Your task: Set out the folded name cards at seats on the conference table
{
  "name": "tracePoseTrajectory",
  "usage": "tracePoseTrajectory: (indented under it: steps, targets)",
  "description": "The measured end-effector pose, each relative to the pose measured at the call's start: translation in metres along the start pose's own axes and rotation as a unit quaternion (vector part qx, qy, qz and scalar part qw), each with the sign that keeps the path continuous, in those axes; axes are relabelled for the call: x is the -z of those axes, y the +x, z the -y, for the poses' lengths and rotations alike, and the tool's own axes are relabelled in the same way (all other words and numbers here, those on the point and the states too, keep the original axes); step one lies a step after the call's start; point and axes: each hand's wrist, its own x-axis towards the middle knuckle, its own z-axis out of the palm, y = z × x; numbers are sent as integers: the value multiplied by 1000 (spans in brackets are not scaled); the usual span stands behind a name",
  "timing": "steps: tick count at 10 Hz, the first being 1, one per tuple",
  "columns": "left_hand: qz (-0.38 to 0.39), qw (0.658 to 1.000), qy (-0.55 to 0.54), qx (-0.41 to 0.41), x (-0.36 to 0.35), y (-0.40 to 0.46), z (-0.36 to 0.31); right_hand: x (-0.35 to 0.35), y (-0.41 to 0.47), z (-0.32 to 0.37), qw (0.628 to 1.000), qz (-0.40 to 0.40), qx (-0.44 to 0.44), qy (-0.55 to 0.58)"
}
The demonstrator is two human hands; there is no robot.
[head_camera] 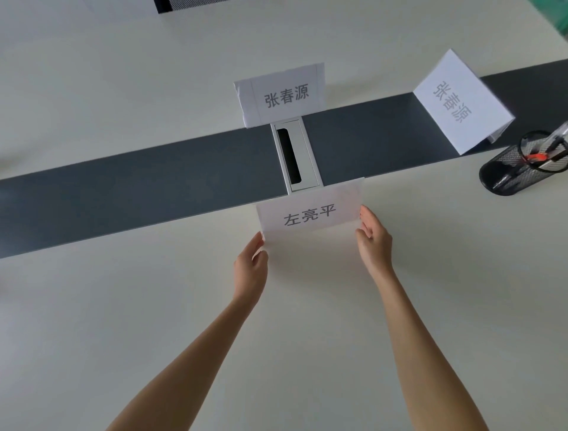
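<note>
A white folded name card (pixel 310 209) with three dark characters stands on the near white half of the conference table (pixel 123 323), at the edge of the dark centre strip. My left hand (pixel 250 267) touches its lower left corner with the fingertips. My right hand (pixel 373 237) rests against its right edge, fingers slightly apart. A second name card (pixel 282 95) stands across the strip, facing me. A third name card (pixel 461 101) stands at the right, turned sideways on the strip.
A dark grey strip (pixel 153 184) runs across the table's middle, with a silver cable hatch (pixel 295 157) between the two centre cards. A black mesh pen holder (pixel 519 166) with pens stands at the right edge. A dark chair back (pixel 184 3) shows at the top.
</note>
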Motion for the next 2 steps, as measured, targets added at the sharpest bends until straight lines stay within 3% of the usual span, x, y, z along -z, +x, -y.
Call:
tracePoseTrajectory:
  steps: [2]
  targets:
    - [11,1000,6,9,6,-4,-4,-3,-9,0,1000,11,-12,-14]
